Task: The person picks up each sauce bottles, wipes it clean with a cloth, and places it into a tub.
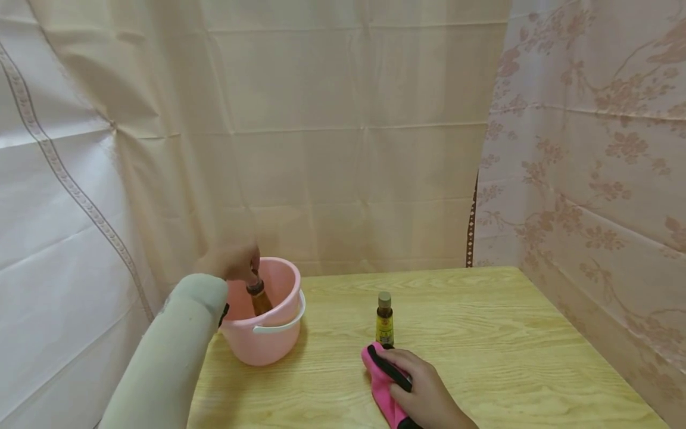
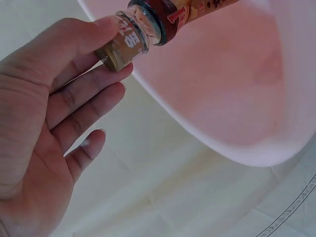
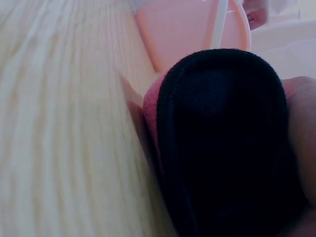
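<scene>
Over the pink bucket (image 1: 261,345), my left hand (image 1: 236,262) pinches the cap end of a glass sauce bottle (image 1: 260,300). The bottle slants down inside the rim, its lower part hidden by the bucket wall. In the left wrist view, thumb and fingertips meet on its gold cap (image 2: 121,42); the other fingers are spread. My right hand (image 1: 429,390) grips a soft pink and black fabric item (image 1: 382,384), slipper-like in shape, low over the table. Its stitched black face (image 3: 227,133) fills much of the right wrist view. Just behind it stands a small yellow-labelled bottle (image 1: 384,322).
The wood-grain table (image 1: 482,333) reaches back to a beige curtain (image 1: 332,149). A flower-patterned cloth (image 1: 605,179) hangs along the right side, and a pale cloth (image 1: 53,226) along the left. The bucket's white handle (image 1: 281,326) hangs down at its front right.
</scene>
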The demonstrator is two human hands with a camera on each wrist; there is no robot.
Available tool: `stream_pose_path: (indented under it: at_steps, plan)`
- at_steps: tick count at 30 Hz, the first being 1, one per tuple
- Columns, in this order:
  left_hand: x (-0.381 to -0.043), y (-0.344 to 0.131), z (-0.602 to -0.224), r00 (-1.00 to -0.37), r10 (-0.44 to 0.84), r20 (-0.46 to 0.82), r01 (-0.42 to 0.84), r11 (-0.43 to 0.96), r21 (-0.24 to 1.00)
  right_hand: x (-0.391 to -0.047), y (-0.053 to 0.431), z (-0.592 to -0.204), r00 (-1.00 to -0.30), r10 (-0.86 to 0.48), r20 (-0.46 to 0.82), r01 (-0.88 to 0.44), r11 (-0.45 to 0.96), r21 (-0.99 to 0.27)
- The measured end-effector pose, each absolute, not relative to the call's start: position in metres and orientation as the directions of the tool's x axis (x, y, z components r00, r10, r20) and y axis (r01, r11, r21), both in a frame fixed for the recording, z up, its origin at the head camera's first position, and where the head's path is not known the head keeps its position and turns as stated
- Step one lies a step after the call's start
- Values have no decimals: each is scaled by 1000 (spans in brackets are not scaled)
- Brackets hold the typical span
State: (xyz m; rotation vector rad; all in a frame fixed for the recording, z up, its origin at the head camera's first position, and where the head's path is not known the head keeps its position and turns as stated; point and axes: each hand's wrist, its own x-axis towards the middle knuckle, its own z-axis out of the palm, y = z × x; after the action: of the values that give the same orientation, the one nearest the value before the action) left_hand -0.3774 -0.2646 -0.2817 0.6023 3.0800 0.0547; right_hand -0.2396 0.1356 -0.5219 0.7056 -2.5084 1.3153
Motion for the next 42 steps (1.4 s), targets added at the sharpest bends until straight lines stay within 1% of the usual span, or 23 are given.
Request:
stream_pose_path:
  at_steps: [3, 9, 13, 19, 28, 33, 42]
  plan:
    - [-380, -266, -287, -923, 385, -9, 384, 922, 48, -240, 136, -522, -861, -310, 402, -507, 484, -713]
    - [-379, -261, -288, -928, 359, -100, 350, 932, 97, -241, 136, -522, -866, -311, 392, -499, 477, -724]
    - [-378, -257, -288, -923, 359, -136, 348, 932, 99, -240, 135, -522, -863, -315, 395, -503, 468, -727]
    - [-378, -255, -293, -923, 357, -144, 345, 933, 101, -239, 136, -521, -863, -319, 392, -504, 473, -723]
    - [-379, -252, -296, -923, 353, -156, 353, 935, 26, -240, 137, -522, -859, -327, 394, -509, 471, -720]
    - [-379, -250, -296, -925, 346, -160, 349, 937, 11, -240, 137, -523, -853, -328, 407, -521, 469, -713]
    - [-379, -249, -298, -924, 342, -173, 344, 939, 19, -240, 136, -523, -842, -327, 429, -538, 458, -707]
